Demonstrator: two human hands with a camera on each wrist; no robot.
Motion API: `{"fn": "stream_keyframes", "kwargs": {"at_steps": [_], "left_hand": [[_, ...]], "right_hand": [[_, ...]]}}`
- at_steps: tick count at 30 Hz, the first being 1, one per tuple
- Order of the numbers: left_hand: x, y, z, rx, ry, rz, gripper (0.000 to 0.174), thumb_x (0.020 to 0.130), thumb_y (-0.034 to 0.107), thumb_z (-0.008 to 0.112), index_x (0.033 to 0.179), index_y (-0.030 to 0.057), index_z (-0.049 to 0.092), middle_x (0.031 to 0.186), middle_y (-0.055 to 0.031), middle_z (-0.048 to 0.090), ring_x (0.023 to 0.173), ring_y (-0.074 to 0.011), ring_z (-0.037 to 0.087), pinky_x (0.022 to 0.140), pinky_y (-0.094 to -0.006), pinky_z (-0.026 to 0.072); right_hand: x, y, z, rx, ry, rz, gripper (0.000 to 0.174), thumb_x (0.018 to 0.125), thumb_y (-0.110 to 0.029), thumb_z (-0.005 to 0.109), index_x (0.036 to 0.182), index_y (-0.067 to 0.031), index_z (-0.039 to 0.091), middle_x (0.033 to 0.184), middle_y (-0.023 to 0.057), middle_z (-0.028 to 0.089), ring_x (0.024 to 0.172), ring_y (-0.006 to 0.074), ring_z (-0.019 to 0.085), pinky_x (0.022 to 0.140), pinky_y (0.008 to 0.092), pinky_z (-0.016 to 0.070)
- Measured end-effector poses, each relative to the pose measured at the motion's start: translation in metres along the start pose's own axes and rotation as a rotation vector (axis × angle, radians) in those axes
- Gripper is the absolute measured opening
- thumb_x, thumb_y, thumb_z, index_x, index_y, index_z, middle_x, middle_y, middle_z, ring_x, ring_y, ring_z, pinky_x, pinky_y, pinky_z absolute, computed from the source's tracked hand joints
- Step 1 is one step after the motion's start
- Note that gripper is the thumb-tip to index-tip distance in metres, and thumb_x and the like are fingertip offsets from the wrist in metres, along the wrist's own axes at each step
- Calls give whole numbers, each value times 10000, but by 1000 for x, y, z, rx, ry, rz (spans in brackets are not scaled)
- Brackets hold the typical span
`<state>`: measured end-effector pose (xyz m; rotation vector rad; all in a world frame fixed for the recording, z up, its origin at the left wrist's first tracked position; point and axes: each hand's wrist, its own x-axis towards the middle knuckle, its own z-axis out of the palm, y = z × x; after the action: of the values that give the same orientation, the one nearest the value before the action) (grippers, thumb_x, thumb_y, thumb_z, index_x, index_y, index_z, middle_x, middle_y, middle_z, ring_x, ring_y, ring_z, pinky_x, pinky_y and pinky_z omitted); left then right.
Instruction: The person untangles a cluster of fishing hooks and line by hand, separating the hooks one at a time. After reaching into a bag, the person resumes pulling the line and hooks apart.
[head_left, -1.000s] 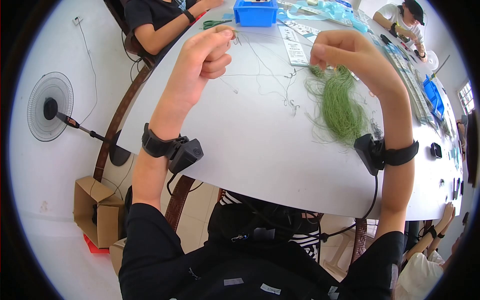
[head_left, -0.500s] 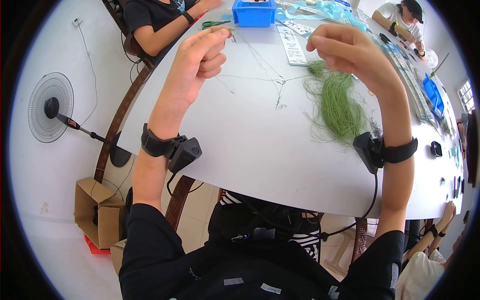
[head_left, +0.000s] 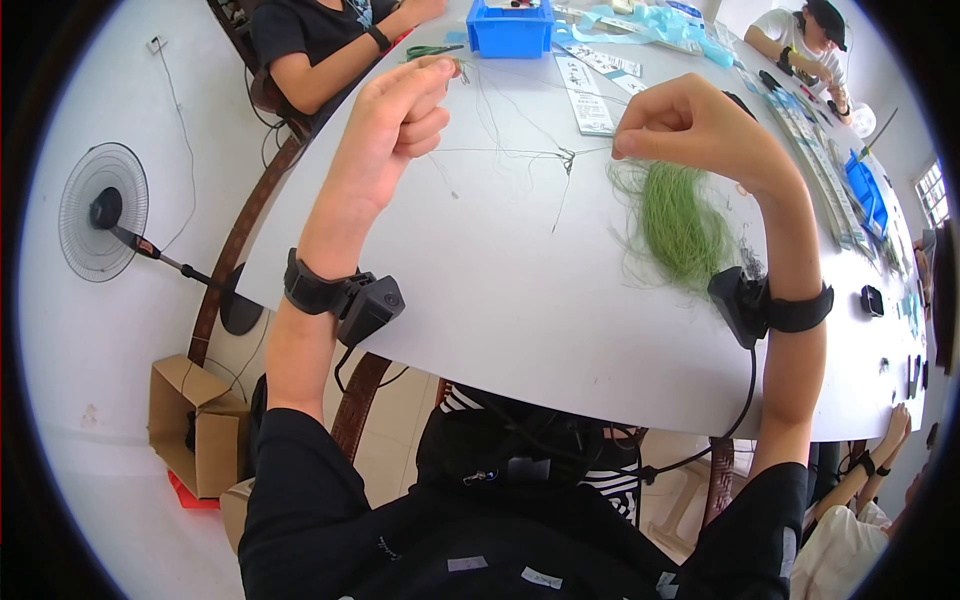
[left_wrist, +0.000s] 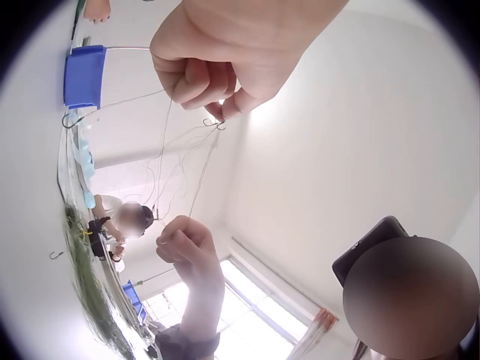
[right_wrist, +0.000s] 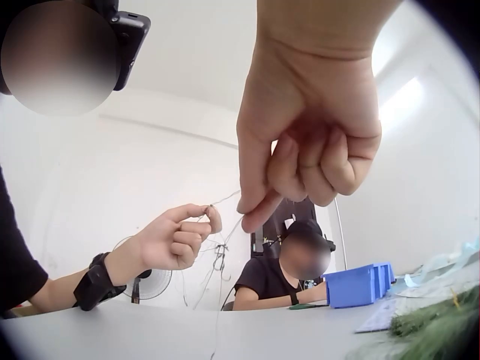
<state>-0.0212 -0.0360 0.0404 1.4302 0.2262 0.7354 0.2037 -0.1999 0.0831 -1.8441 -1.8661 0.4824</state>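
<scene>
My left hand (head_left: 405, 115) is raised over the table's far left part, pinching fine fishing line between thumb and forefinger. Small fish hooks (left_wrist: 214, 124) stick out at those fingertips. Opposite it, my right hand (head_left: 700, 125) pinches line too, thumb against forefinger. Between the hands the fishing line (head_left: 500, 152) runs nearly straight, with looser strands hanging. A small dark cluster of hooks and line (head_left: 568, 158) hangs close to my right fingertips. Under the right hand and wrist lies a bundle of green strands (head_left: 685, 230), its upper end hidden by the hand.
A blue bin (head_left: 510, 30) stands at the back, with green-handled scissors (head_left: 433, 50) beside it. Printed cards (head_left: 588, 95) lie behind the line. Light-blue ribbon (head_left: 650, 30) spreads further back. Another person's arm (head_left: 330, 65) rests at the far left edge.
My right hand went slightly away, then came back toward me, now covering the green bundle's upper end. The hooks, spread out earlier, now hang bunched together. The left hand has hardly moved.
</scene>
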Motion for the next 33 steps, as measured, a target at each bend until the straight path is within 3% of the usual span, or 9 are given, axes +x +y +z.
{"fn": "stream_keyframes", "kwargs": {"at_steps": [4, 7, 9, 11, 16, 23, 33], "left_hand": [[1, -2, -1, -4, 2, -20, 128, 888, 197, 554, 816, 91, 560, 558, 103, 197, 457, -11, 173, 430, -205, 132], [2, -5, -1, 15, 3, -37, 156, 914, 207, 515, 925, 55, 545, 568, 106, 186, 454, -3, 161, 414, -194, 116], [2, -6, 0, 33, -9, -56, 174, 906, 218, 526, 944, 49, 540, 570, 105, 187, 455, -2, 164, 418, -193, 117], [2, -6, 4, 62, -4, -74, 191, 895, 229, 544, 954, 47, 537, 571, 104, 192, 458, -1, 170, 423, -191, 120], [-4, -10, 17, 201, 39, -19, 203, 848, 227, 617, 941, 59, 551, 575, 112, 223, 473, 7, 195, 444, -182, 142], [-4, -14, 21, 510, -197, 150, 219, 779, 188, 722, 919, 48, 628, 575, 120, 215, 500, -2, 202, 489, -179, 164], [-4, -27, 26, 547, -163, 133, 238, 792, 248, 729, 880, 36, 669, 517, 115, 238, 465, -7, 201, 453, -208, 154]], "right_hand": [[-1, -1, 4, 124, 109, -56, 249, 757, -302, 686, 806, -61, 718, 703, 16, 656, 577, 65, 518, 558, 200, 379], [-2, -7, 2, 153, 138, -40, 260, 756, -321, 683, 821, -72, 723, 746, 12, 669, 541, 45, 458, 500, 197, 313], [-2, -9, 4, 181, 158, -19, 277, 764, -332, 678, 824, -65, 718, 682, -12, 610, 504, 29, 386, 466, 206, 246], [0, -8, 9, 223, 197, -10, 306, 781, -345, 670, 825, -44, 705, 527, -60, 483, 454, 13, 286, 439, 222, 159], [3, -11, 15, 324, 193, 20, 303, 805, -316, 638, 858, -23, 698, 506, -77, 408, 446, 16, 251, 431, 218, 131], [6, -17, 24, 445, 134, 78, 311, 835, -275, 604, 912, 18, 675, 491, -94, 284, 433, 16, 211, 429, 225, 121], [7, -25, 34, 547, 143, 101, 303, 833, -275, 620, 921, 12, 664, 492, -98, 279, 433, 16, 204, 431, 222, 117]]}}
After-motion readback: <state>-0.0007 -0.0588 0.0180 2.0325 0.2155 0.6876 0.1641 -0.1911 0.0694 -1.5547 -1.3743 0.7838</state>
